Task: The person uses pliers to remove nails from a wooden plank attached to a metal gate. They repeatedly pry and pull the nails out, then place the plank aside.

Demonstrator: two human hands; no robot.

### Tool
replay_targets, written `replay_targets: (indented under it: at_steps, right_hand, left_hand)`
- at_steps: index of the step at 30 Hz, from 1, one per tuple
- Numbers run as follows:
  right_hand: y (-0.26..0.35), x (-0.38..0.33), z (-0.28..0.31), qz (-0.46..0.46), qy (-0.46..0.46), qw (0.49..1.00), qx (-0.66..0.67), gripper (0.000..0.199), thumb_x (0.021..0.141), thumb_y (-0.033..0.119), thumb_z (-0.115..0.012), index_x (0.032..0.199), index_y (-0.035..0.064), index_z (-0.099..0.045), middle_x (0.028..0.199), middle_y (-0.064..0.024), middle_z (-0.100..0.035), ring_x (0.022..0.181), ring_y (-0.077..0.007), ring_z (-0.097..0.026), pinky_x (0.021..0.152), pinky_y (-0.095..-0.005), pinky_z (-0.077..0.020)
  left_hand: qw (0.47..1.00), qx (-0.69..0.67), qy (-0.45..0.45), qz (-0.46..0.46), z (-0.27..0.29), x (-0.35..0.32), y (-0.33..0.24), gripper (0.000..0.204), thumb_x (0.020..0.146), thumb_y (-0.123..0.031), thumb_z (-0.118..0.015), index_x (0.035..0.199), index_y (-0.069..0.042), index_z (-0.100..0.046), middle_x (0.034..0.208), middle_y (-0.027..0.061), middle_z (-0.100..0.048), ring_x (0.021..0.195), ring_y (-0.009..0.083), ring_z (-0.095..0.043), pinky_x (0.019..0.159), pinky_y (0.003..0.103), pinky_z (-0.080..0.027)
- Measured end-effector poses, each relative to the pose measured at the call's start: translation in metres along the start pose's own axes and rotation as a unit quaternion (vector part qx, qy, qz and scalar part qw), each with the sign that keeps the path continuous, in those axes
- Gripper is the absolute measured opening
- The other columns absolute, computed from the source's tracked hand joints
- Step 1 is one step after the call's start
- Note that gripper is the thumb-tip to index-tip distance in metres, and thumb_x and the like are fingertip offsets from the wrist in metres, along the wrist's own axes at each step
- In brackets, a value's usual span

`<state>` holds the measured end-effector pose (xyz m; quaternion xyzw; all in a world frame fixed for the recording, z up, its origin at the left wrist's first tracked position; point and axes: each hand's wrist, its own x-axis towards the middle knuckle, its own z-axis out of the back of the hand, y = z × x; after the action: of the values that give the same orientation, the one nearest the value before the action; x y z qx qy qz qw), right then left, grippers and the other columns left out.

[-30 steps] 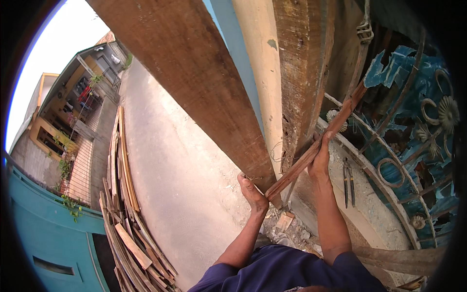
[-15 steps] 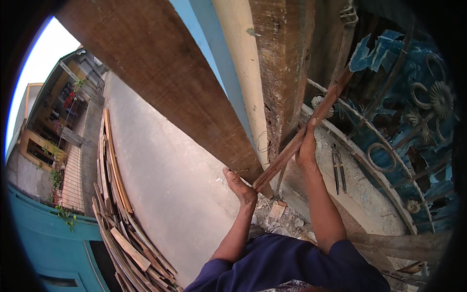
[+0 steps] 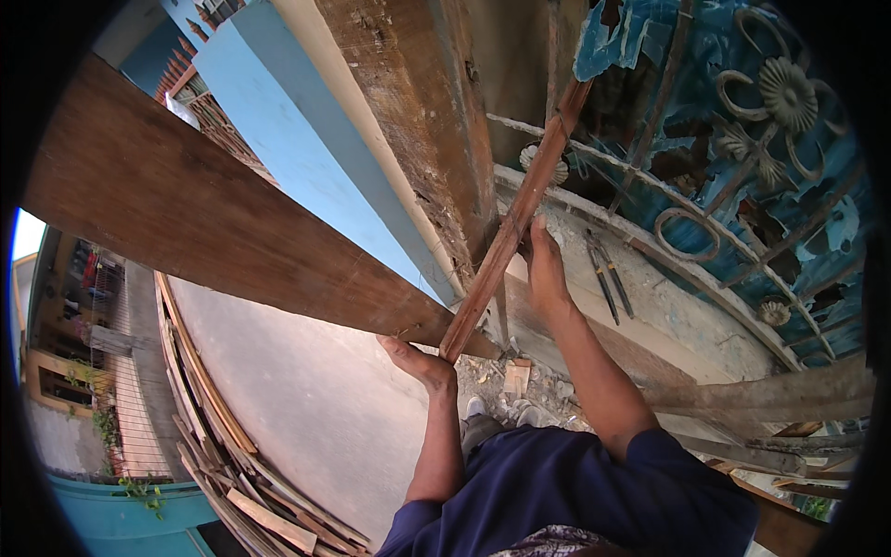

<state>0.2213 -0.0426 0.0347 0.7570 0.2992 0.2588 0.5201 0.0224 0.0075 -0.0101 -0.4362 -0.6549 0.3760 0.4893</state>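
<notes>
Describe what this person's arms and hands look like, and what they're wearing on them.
Both forearms are bare from the upper arm down, with no gloves, watch or rings that can be made out. The left hand and right hand are uncovered. Short dark navy-blue sleeves of a plain top cover only the upper arms; a patterned bit of cloth shows at the lower edge below it.

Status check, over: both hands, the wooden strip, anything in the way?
Left hand gripping lower end of long narrow reddish-brown wooden strip. Right hand gripping its middle. Wide brown plank and weathered timber post close alongside.
</notes>
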Motion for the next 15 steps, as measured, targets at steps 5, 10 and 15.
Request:
replay_targets:
  at_steps: [5, 10, 15]
  right_hand:
    - [0.004, 0.027, -0.007, 0.008, 0.006, 0.998, 0.066, 0.081, 0.098, 0.067, -0.037, 0.138, -0.0017, -0.050, 0.134, -0.0155, -0.054, 0.130, -0.0243, -0.046, 0.113, -0.0364, -0.0298]
    - [0.009, 0.025, -0.033, -0.066, -0.038, 0.993, 0.093, 0.091, 0.093, 0.074, -0.039, 0.140, -0.0044, -0.047, 0.135, -0.0159, -0.051, 0.128, -0.0234, -0.045, 0.110, -0.0342, -0.0320]
    - [0.002, 0.030, -0.023, -0.096, 0.005, 0.991, 0.091, 0.114, 0.087, 0.082, -0.040, 0.148, -0.0126, -0.026, 0.154, -0.0227, -0.030, 0.144, -0.0281, -0.028, 0.118, -0.0365, -0.0217]
  left_hand:
    - [1.000, -0.004, 0.010, -0.002, 0.000, -0.001, -0.004, 0.066, 0.104, -0.060, -0.025, 0.113, 0.001, -0.048, 0.113, 0.0143, -0.054, 0.109, 0.0234, -0.051, 0.101, 0.040, -0.038]
    - [0.999, -0.030, 0.014, 0.007, 0.001, 0.001, -0.005, 0.066, 0.104, -0.059, -0.026, 0.120, 0.002, -0.049, 0.120, 0.0145, -0.053, 0.115, 0.0244, -0.050, 0.105, 0.040, -0.036]
    - [1.000, 0.000, 0.014, 0.012, -0.002, 0.001, -0.007, 0.079, 0.100, -0.066, -0.026, 0.132, 0.004, -0.043, 0.128, 0.0171, -0.050, 0.121, 0.0258, -0.046, 0.106, 0.040, -0.033]
